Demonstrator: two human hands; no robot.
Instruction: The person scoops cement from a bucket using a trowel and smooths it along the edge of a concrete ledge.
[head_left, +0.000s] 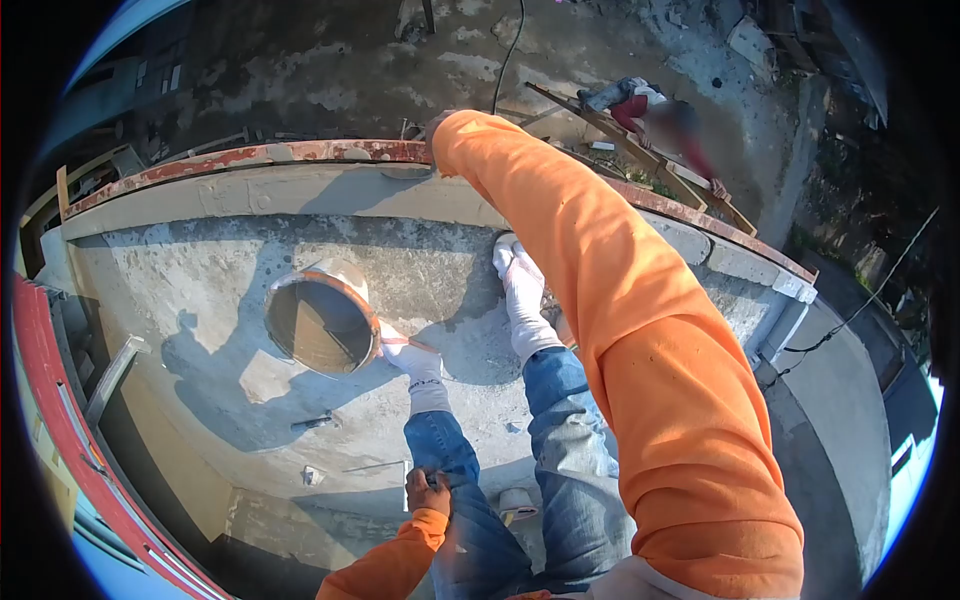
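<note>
My right hand [437, 138], at the end of the stretched orange sleeve, is at the red-brown top edge of the low wall [290, 190]. Its fingers are mostly hidden. Just beside it, a small flat grey piece [405, 172] sticks out from the wall's face; I cannot tell whether the hand holds it. Beside my left knee, my left hand [430, 492] is closed round a flat tool [407, 488] with a dark handle, its pale edge turned to me. A round bucket [365, 290] of wet grey-brown mortar [315, 330] stands by my left foot.
My feet in white socks [408, 360] stand on the rough concrete floor [215, 370]. A small dark tool [312, 422] and a white cup-like container [517, 505] lie about. Beyond the wall, far below, a person [670, 120] is beside wooden planks [640, 150]. A cable [870, 300] runs at right.
</note>
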